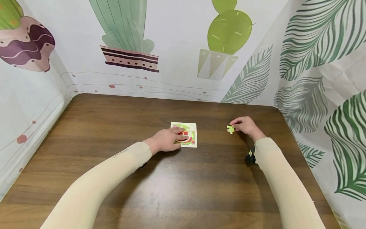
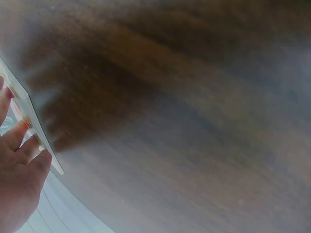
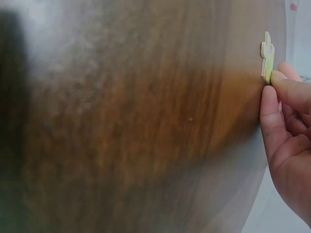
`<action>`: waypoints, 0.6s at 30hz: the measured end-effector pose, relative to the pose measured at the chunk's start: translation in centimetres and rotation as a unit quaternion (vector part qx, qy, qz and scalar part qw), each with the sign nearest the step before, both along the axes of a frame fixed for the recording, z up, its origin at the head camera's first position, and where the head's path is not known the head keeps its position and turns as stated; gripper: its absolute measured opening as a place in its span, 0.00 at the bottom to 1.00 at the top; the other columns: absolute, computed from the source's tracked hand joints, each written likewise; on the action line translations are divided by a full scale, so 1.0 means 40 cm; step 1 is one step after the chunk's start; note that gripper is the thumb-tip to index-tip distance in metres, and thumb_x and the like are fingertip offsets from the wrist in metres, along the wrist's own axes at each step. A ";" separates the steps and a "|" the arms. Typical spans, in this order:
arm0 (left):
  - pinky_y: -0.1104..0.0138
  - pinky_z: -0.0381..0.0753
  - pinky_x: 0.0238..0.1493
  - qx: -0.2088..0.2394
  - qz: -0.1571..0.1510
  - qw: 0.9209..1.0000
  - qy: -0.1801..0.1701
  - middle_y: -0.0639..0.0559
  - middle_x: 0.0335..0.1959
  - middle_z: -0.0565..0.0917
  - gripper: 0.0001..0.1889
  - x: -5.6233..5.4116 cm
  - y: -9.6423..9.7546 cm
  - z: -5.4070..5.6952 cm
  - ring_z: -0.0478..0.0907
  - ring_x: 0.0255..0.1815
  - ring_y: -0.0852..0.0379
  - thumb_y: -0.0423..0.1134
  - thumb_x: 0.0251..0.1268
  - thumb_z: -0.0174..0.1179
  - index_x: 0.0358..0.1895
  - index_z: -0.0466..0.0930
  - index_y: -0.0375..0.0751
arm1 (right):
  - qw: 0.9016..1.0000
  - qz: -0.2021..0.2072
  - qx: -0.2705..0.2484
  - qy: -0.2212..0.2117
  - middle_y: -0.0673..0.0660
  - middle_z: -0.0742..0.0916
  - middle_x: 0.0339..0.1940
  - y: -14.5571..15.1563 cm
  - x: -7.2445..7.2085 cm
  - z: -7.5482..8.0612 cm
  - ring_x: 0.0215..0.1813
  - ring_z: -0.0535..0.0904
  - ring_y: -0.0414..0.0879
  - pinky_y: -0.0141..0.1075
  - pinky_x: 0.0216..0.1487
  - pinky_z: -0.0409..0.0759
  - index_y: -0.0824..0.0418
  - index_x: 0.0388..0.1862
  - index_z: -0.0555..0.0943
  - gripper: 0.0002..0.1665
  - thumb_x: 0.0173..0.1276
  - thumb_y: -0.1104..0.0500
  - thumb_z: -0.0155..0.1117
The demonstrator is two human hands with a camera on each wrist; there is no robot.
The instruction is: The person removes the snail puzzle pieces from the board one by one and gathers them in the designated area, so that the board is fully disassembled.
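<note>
A small square jigsaw puzzle (image 1: 194, 143) with a cream frame and a green, red and pink picture lies on the table. Across it rests my left hand (image 1: 167, 140), fingers extended and covering part of the picture. In the left wrist view, the fingertips of that hand (image 2: 22, 165) touch the puzzle board (image 2: 36, 114) near its edge. To the right, my right hand (image 1: 246, 125) pinches a light green puzzle piece (image 1: 230, 128) by its edge. The right wrist view shows the piece (image 3: 268, 60) between the thumb and index finger of the right hand (image 3: 291, 131).
The brown wooden table (image 1: 200, 187) has a wall cloth (image 1: 177, 47) printed with cacti and leaves along its back and sides. A small black wrist camera (image 1: 250, 159) hangs below the right sleeve (image 1: 274, 165).
</note>
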State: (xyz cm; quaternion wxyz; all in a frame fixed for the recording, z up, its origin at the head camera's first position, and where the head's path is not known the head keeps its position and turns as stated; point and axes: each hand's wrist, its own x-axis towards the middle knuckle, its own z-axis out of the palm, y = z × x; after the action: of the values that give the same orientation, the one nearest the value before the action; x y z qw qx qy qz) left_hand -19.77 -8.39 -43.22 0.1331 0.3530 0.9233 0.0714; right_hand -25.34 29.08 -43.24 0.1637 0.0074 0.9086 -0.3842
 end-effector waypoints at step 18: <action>0.54 0.68 0.79 0.004 0.005 1.000 -0.006 0.50 0.81 0.66 0.27 -0.001 -0.003 -0.004 0.63 0.82 0.48 0.46 0.71 0.50 0.73 0.73 0.59 | 1.000 0.003 0.008 -0.005 0.74 0.83 0.58 0.000 0.003 0.000 0.40 0.80 0.37 0.24 0.42 0.82 0.76 0.57 0.81 0.17 0.77 0.66 0.57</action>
State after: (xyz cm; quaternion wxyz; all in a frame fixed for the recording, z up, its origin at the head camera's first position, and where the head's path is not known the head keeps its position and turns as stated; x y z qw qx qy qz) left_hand -19.79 -8.51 -43.37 0.1368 0.3486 0.9239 0.0782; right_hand -25.20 29.06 -43.23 0.1698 0.0079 0.9108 -0.3763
